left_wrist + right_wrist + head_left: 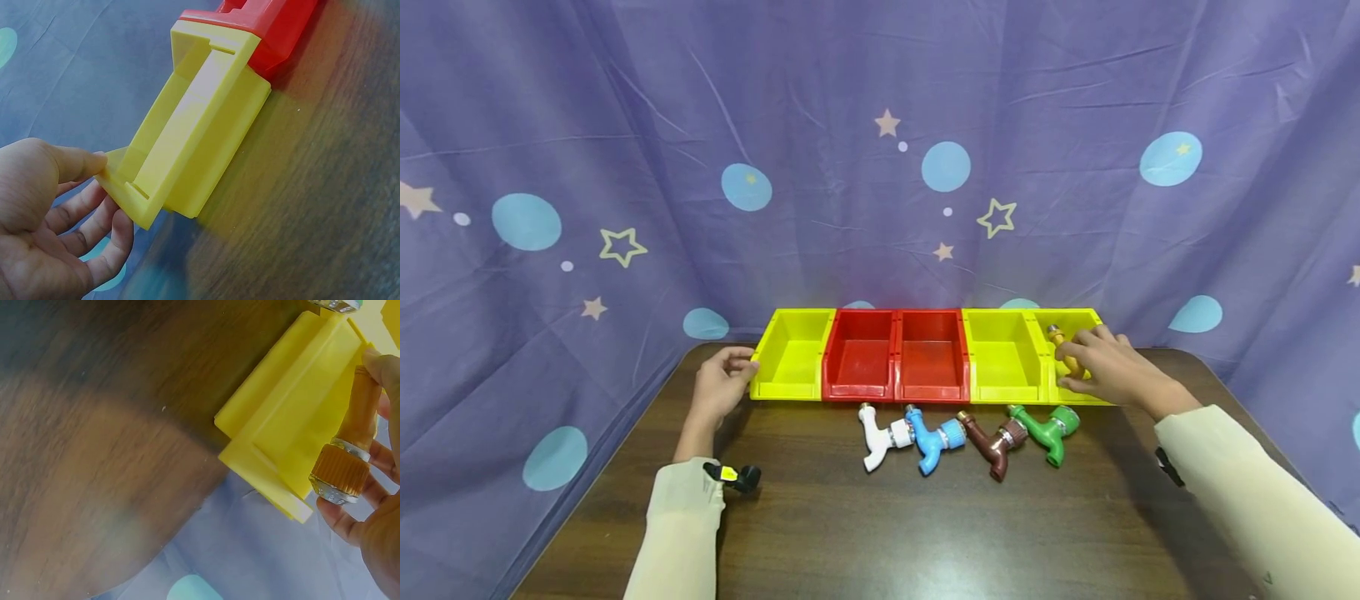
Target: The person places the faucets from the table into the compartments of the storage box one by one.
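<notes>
My left hand (721,385) is at the outer side of the leftmost yellow bin (797,367), pinching its rim between thumb and fingers, as the left wrist view shows. My right hand (1112,367) grips a yellow-orange plastic tap (359,419) at the rightmost yellow bin (294,406). The tap's ribbed knob (340,469) lies toward the fingers, while its threaded end (1054,331) points to the back of the bin. In the head view the hand hides part of the tap and the bin.
Two red bins (860,358) and another yellow bin (1003,358) complete the joined row. Before them on the wooden table (880,533) lie a white tap (876,437), a blue tap (932,442), a brown tap (992,446) and a green tap (1045,429). Behind hangs a purple curtain (850,183).
</notes>
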The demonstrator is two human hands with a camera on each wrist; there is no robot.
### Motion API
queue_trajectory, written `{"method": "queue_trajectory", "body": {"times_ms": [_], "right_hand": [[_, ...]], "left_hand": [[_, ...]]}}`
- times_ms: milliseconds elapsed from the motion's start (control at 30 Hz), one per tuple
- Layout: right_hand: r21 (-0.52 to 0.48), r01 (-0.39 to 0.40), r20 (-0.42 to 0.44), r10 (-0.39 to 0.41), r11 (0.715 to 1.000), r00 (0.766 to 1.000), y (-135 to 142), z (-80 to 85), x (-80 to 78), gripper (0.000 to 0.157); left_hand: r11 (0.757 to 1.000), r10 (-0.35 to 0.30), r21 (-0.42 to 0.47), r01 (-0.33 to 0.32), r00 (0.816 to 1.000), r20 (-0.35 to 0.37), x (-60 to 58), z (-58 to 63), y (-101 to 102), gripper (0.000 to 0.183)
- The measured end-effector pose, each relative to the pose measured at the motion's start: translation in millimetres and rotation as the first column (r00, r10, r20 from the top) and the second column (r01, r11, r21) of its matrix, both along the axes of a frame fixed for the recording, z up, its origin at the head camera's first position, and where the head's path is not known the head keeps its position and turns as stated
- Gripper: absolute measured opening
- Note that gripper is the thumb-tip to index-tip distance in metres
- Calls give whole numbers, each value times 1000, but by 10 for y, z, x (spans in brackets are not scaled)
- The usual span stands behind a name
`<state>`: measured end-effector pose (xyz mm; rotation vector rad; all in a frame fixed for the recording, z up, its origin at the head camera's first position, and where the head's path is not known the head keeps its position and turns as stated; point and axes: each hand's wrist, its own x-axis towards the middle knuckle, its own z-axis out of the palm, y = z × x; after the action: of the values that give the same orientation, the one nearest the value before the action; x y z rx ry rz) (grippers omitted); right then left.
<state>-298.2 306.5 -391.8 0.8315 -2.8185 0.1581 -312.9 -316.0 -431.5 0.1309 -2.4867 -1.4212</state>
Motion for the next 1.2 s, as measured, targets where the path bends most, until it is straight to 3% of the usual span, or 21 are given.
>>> {"method": "queue_trajectory", "body": {"times_ms": [233, 467, 700, 833, 1200], "right_hand": [[19, 37, 47, -38, 999, 998, -27, -48, -105, 31], [40, 32, 45, -34, 999, 998, -53, -91, -188, 25], [58, 8, 56, -12, 998, 998, -57, -154, -263, 29], [80, 7, 92, -14, 997, 996, -72, -141, -276, 32], [74, -11, 107, 3, 997, 994, -98, -129, -289, 20]], "left_hand": [[1000, -9, -7, 9, 1000, 4, 15, 15, -5, 34], [1000, -4, -1, 4, 1000, -6, 5, 13, -10, 33], [1000, -3, 7, 3, 1000, -12, -7, -9, -14, 32], [1000, 0, 11, 1, 1000, -19, -4, -2, 2, 31], [1000, 12, -4, -12, 1000, -1, 4, 3, 5, 33]]}}
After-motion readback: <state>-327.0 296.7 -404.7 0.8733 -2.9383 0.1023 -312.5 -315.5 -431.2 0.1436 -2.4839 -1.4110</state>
